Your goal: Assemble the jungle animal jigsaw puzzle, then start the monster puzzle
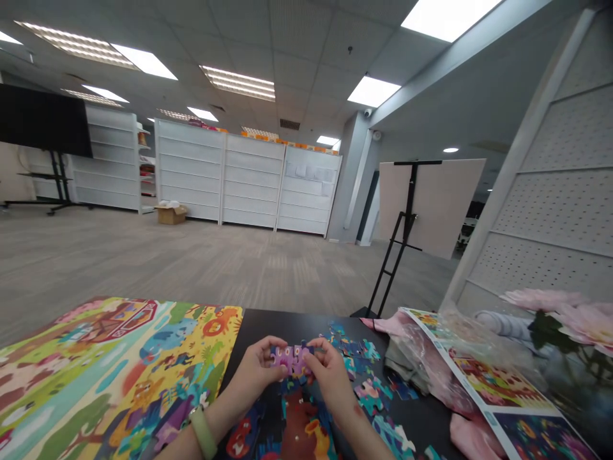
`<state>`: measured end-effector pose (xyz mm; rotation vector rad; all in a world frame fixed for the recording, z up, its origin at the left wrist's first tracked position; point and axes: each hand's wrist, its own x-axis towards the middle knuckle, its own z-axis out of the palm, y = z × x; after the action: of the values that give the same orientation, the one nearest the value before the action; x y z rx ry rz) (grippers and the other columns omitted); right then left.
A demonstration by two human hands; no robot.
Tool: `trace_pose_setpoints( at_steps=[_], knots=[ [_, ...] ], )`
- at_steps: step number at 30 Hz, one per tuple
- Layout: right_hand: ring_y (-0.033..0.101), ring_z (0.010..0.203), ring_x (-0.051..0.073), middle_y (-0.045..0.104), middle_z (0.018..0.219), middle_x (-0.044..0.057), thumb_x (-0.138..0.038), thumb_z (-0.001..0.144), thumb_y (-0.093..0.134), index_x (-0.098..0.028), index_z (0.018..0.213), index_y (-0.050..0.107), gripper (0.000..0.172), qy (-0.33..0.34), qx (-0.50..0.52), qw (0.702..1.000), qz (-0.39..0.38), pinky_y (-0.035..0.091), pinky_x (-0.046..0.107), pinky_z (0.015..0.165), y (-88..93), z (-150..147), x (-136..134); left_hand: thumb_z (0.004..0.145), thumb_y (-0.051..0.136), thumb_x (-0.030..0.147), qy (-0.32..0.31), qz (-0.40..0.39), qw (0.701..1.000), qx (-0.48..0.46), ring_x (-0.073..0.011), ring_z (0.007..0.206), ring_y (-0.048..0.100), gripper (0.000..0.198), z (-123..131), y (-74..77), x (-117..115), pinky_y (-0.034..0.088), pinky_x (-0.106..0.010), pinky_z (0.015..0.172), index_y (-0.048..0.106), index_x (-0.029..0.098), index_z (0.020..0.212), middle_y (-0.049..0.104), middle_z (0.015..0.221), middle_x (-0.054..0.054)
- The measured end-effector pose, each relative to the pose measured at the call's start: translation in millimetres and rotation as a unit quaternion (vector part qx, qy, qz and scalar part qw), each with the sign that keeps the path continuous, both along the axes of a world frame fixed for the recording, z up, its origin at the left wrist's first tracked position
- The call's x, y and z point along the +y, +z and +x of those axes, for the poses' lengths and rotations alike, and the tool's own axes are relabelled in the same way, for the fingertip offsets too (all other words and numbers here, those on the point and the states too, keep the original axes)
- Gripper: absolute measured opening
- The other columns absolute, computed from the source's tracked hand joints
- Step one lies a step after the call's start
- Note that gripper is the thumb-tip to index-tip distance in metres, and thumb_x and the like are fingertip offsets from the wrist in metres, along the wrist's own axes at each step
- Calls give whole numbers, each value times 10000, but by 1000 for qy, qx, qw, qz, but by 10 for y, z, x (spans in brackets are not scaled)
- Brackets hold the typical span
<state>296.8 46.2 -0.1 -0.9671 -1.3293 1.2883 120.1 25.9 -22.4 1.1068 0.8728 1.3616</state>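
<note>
As left hand meets right hand, fingers pinch purple jigsaw pieces.

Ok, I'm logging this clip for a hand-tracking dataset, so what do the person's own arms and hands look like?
Both forearms are bare, with no sleeves in view, and neither the left hand nor the right hand wears a glove. A pale green wristband circles the left wrist. The right forearm shows a small dark mark.

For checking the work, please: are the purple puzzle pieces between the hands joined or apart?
Joined, it seems: the purple puzzle pieces meet with no gap showing between the left hand and right hand.
</note>
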Motion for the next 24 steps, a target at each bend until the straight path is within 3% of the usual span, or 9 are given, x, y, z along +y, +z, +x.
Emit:
trace_pose_setpoints(
  at_steps=[24],
  knots=[
    [560, 543, 141, 606, 620, -35, -604, 689, 826, -206, 893, 608, 498, 26, 15, 999, 28, 437, 233, 488, -11, -2, -32, 569, 903, 282, 13, -1, 1000, 19, -108, 559, 593, 478, -6, 59, -12, 484, -221, 575, 657, 177, 966, 691, 732, 27]
  ],
)
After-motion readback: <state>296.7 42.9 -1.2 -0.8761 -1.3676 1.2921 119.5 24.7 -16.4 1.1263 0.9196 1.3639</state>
